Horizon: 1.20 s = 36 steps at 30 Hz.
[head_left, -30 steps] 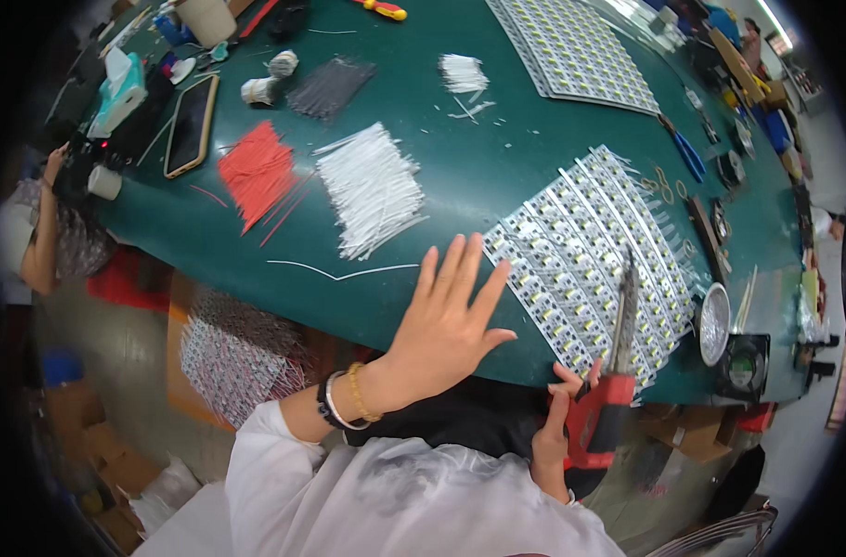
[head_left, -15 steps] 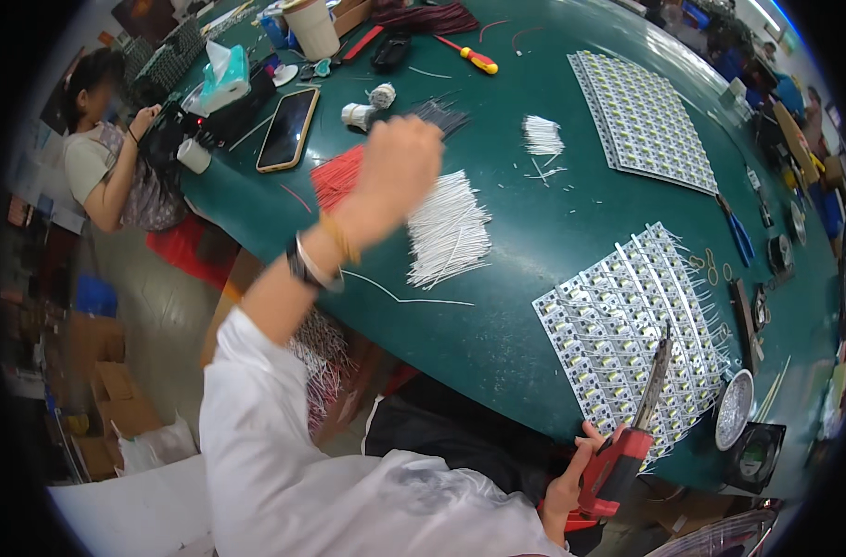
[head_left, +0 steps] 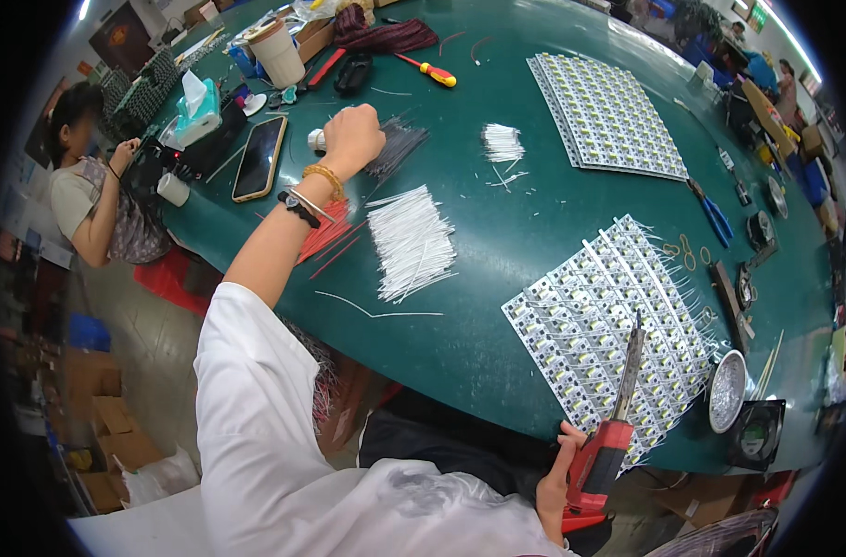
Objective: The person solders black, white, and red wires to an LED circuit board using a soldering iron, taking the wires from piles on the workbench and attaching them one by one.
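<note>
currently, the right hand (head_left: 555, 481) grips a soldering gun (head_left: 598, 464); the left hand (head_left: 353, 139) curls near dark wires (head_left: 404, 147), grip unclear.

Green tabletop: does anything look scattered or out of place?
Yes, mildly: one bent white strand lies apart from the larger white pile, on the person's side of it, and loose white bits are scattered beside the smaller white pile; both look like strays.

Our left arm (head_left: 256, 348) is stretched forward, forearm (head_left: 279, 243) bare; left hand (head_left: 353, 139) curled, back up, fingertips hidden from view. Our right hand (head_left: 554, 483) is low, close to our body (head_left: 413, 511), in a grip, partly hidden.
</note>
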Tool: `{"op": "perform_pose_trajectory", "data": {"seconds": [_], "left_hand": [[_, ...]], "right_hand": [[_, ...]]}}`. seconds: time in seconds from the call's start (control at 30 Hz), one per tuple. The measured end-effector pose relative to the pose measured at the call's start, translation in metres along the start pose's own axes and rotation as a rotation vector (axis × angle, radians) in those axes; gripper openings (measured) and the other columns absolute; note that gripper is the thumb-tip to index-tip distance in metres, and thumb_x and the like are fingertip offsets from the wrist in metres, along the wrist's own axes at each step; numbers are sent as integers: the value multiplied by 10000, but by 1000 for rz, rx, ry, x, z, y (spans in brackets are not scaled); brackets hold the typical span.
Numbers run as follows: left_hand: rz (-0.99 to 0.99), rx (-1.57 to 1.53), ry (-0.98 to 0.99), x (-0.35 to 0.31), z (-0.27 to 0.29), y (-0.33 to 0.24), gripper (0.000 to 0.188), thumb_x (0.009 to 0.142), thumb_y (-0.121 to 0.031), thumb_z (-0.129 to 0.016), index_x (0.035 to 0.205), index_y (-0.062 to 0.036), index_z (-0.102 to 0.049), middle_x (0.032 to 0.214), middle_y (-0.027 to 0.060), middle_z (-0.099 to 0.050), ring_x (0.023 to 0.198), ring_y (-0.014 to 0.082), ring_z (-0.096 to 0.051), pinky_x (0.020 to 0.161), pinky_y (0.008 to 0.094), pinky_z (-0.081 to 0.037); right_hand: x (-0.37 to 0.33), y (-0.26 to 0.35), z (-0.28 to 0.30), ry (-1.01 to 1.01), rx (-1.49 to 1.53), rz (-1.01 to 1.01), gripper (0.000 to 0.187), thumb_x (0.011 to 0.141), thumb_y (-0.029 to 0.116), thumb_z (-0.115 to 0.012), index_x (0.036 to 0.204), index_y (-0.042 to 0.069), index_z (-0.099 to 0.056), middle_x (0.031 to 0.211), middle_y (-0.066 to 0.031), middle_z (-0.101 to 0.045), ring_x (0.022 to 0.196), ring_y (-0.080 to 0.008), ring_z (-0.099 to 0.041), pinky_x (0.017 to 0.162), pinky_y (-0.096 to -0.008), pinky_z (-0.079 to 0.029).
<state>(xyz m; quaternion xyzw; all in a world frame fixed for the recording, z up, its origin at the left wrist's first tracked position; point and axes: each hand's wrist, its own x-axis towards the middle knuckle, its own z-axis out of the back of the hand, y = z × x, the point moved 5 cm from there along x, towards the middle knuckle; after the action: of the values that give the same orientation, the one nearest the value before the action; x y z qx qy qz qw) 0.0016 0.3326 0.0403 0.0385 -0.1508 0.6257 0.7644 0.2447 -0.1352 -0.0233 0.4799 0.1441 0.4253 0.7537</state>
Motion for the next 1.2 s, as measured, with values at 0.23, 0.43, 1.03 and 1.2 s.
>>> {"op": "perform_pose_trajectory", "data": {"seconds": [0.23,0.43,1.03,1.2], "left_hand": [[-122,89,-133,-10,24,1,172,850,-227,-673,836,-60,-639,782,182,-673,778,373,-662,677,473,-502],[-147,-765,25,-62,44,-17,68,883,-95,-610,884,-28,-600,649,10,-566,552,89,-480,519,246,-377],[34,-905,56,-240,16,-126,118,833,-49,-674,772,-29,-575,680,78,-563,531,229,-549,490,331,-412],[-36,-834,58,-240,17,-130,141,818,-69,-695,744,-53,-576,646,60,-551,501,229,-533,462,327,-391]], "right_hand": [[6,21,3,-79,49,119,133,956,16,-471,1011,-79,-548,850,-127,-644,791,-179,-604,1065,-486,-360],[-6,0,20,-231,439,182,402,945,63,-497,1304,-56,-360,716,-108,-566,661,-215,-596,1075,-645,-297],[11,26,7,211,432,-183,845,834,600,-612,1319,-60,-404,490,10,-430,408,-122,-467,497,-295,-456],[2,12,18,461,569,-106,891,782,704,-582,1294,-12,-448,491,10,-450,407,-120,-451,479,-282,-411]]}}
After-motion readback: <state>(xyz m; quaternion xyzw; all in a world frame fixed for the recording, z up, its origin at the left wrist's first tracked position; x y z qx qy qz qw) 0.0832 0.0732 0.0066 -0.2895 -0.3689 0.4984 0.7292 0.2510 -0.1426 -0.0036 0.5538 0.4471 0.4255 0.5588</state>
